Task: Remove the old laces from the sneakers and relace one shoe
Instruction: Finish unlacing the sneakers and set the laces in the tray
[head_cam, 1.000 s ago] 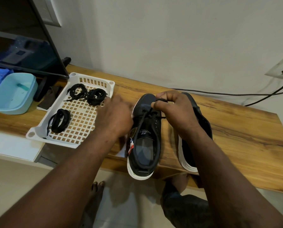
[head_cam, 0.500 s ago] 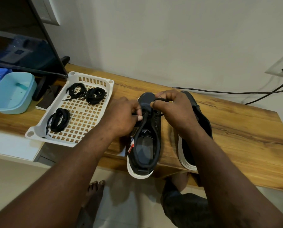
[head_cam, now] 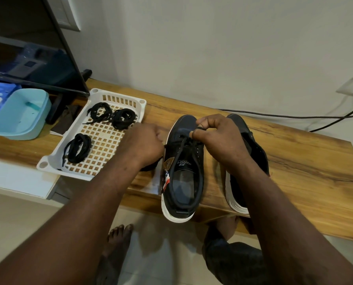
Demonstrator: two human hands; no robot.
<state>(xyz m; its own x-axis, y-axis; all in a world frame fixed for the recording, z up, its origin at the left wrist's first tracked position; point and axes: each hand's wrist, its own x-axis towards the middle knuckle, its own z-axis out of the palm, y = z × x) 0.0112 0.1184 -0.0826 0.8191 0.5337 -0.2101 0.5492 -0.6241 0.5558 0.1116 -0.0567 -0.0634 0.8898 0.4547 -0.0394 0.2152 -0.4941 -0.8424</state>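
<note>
Head view: the sneaker (head_cam: 183, 171) stands on the counter (head_cam: 305, 171) between both hands. Its long axis runs away from the person, toe toward the wall, heel past the near edge. The right hand (head_cam: 218, 138) pinches the black lace (head_cam: 181, 146) above the toe-end eyelets. The left hand (head_cam: 142, 145) is curled beside the shoe's left flank, fingers hidden, so its grip is unclear. The right forearm covers much of the second sneaker (head_cam: 253, 147).

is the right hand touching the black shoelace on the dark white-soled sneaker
Touching. The head view shows the right hand pinching the black shoelace between thumb and forefinger, over the toe of the dark white-soled sneaker.
</note>
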